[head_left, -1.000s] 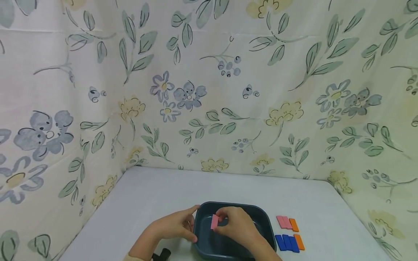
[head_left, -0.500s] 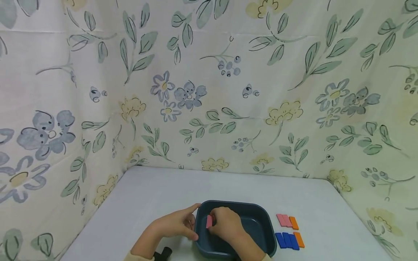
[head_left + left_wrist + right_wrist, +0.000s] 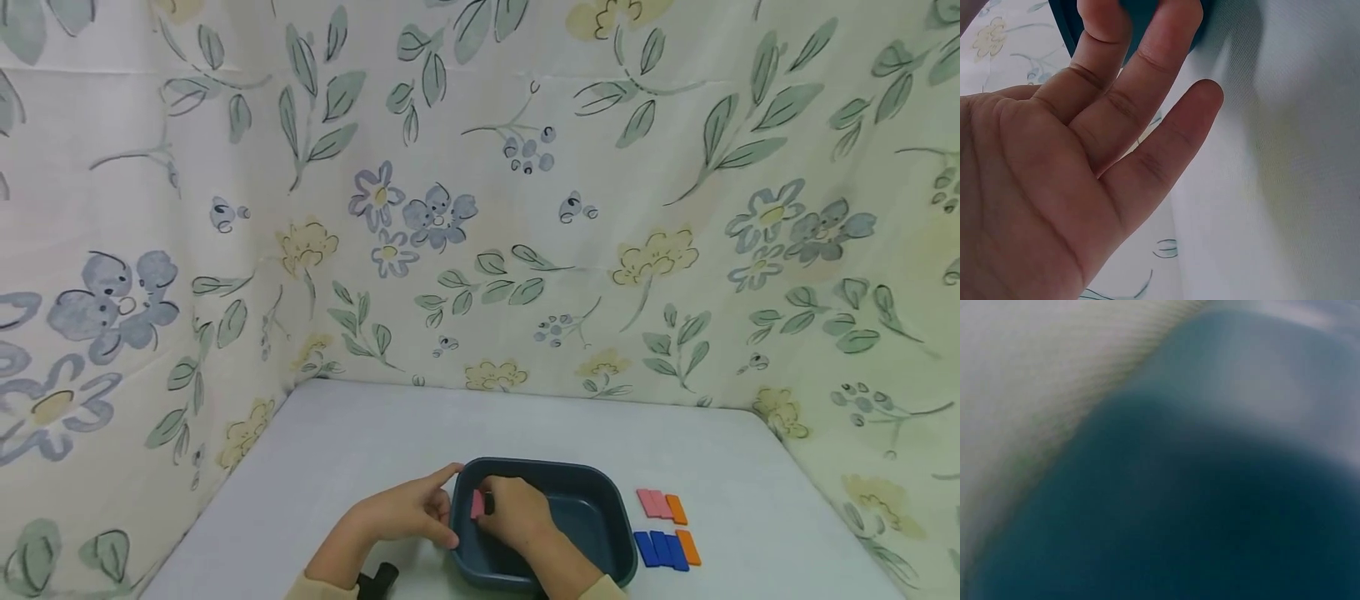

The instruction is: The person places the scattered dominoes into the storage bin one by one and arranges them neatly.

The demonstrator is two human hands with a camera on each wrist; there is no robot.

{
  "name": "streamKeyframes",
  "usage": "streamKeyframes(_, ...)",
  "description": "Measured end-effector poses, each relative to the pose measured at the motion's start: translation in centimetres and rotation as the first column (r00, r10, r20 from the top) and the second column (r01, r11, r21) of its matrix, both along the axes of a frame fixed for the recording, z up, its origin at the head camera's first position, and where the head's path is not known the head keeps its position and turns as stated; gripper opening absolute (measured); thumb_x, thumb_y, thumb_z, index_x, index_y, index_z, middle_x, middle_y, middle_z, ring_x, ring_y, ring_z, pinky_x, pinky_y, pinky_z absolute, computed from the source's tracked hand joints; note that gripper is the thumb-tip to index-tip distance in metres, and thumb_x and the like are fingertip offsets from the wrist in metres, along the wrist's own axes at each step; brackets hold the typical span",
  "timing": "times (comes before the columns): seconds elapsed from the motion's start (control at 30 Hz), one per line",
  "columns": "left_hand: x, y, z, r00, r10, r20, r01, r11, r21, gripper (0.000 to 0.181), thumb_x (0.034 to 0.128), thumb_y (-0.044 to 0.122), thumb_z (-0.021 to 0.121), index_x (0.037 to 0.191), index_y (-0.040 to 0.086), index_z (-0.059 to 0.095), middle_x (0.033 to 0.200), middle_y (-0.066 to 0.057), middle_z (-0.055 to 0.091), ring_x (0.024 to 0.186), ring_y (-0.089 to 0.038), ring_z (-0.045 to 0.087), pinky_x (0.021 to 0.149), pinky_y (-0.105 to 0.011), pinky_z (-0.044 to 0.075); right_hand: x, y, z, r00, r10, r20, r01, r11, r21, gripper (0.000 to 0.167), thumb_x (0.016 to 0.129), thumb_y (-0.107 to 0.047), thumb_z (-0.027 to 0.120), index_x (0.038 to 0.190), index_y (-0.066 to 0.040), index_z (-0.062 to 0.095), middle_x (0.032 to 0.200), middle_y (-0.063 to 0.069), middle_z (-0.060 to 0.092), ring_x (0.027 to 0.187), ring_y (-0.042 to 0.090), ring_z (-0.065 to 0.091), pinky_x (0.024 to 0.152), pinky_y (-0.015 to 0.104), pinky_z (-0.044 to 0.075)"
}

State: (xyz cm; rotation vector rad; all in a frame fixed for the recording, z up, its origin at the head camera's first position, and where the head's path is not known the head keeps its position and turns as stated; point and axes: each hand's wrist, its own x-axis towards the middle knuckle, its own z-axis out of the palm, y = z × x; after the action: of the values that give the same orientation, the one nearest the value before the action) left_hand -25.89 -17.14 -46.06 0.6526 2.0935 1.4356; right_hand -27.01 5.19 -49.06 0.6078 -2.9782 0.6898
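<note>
In the head view, a dark blue-green rectangular tray (image 3: 592, 521) stands near the front of the white table. My right hand (image 3: 517, 512) is inside its left part and pinches a small pink flat block (image 3: 477, 504), which stands upright close to the left wall. My left hand (image 3: 408, 508) touches the tray's left side, thumb and index finger spread along the rim. In the left wrist view, extended, slightly bent fingers (image 3: 1166, 37) reach toward the tray. Only the blurred tray (image 3: 1147, 506) and pale cloth show in the right wrist view; the right fingertips are partly hidden.
Right of the tray lie two short rows of flat blocks: pink blocks (image 3: 654, 503) beside an orange block (image 3: 677, 509), and blue blocks (image 3: 661, 551) beside another orange block (image 3: 688, 547). A black cylindrical object (image 3: 381, 579) sits by my left wrist. Floral curtain (image 3: 480, 208) surrounds the table.
My right hand has moved left and lower in the tray with the pink block, bringing it near the left wall. The left hand stays at the tray's side.
</note>
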Motion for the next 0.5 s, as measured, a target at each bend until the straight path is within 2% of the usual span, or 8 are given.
streamKeyframes(0.27,-0.19,0.32,0.22,1.0,0.003,0.003,-0.003,1.0,-0.018,0.103,0.0812,0.008,0.083,0.16,0.006,0.016,0.084,-0.007,0.064,0.075,-0.017,0.057,0.071,-0.032,0.045,0.13,0.38,0.36,1.0,-0.005,0.017,0.004,1.0,0.003,0.041,0.075,-0.024,0.085,0.109,-0.006,0.073,0.095,0.005,0.073,0.075,0.014,0.063,0.071,0.043,0.054)
streamKeyframes(0.5,0.12,0.13,0.26,1.0,0.012,0.019,-0.011,1.0,-0.015,0.103,0.0811,0.006,0.083,0.16,0.006,0.016,0.084,-0.008,0.064,0.075,-0.018,0.058,0.072,-0.033,0.045,0.41,0.25,0.35,1.0,0.016,0.022,-0.015,1.0,-0.009,0.045,0.074,-0.023,0.085,0.114,-0.006,0.072,0.101,0.006,0.074,0.084,0.017,0.067,0.075,0.045,0.054)
